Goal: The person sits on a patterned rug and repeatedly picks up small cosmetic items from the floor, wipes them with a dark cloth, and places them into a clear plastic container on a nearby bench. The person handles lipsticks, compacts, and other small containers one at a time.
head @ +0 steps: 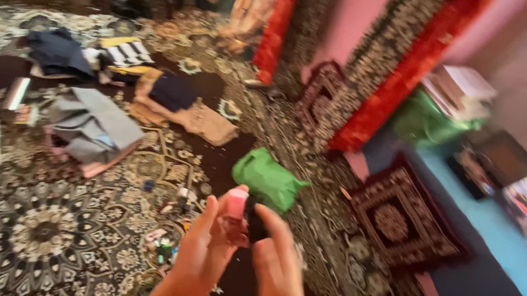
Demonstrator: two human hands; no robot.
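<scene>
My left hand (202,247) is raised in front of me, fingers wrapped around a small pink bottle (236,210) held upright. My right hand (279,270) sits right beside it, fingers closed on a small dark object (256,228), possibly the bottle's cap; motion blur hides the details. Both hands hover above a patterned carpet (52,234). A green bag (269,180) lies on the floor just beyond my hands.
Folded clothes lie on the carpet: a grey pile (94,125), a beige and navy pile (182,107), dark garments (60,52). Small bottles (164,238) are scattered near my left hand. Patterned cushions (400,219) line the right wall. Stacked papers (460,87) top a green box.
</scene>
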